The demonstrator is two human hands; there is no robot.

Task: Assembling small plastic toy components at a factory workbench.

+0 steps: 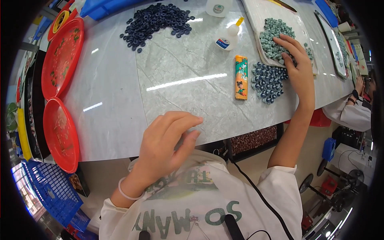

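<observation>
L hand (164, 140): thumb & finger a bit apart, nr shiny grey desk (180, 100). R hand (300, 66) at small grey-green lumps (277, 28); can't tell if pinching 1.

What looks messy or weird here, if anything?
The dark rings look messiest: they lie in a loose heap right on the table, with a few strayed at its edge, while the green pieces sit on a white tray. Nothing looks broken.

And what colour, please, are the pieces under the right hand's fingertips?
The pieces are greyish green, clearest in the head view.
</observation>
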